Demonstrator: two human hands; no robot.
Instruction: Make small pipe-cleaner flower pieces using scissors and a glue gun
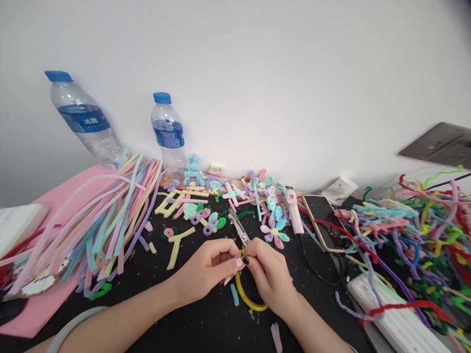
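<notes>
- A white wall (274, 82) stands behind the black desk (179, 328).
- The left hand (213, 267) and right hand (267, 270) pinch shut, close together; I cannot tell on what.
- The scissors (242, 233) are by both hands, mid-desk.
- Fuzzy flowers (274, 231) lie toward the desk's back edge.

A small handicraft workspace — a black tabletop (209, 321) pushed against a plain white wall (255, 83). Bundled pastel pipe cleaners (117, 216), finished pipe-cleaner flowers (275, 232), metal scissors (241, 234) and scattered clippings show the craft work; a smartphone (325, 222), water bottles (168, 132) and a wall socket plate (443, 144) suggest an ordinary room — home or office, I cannot tell.
</notes>
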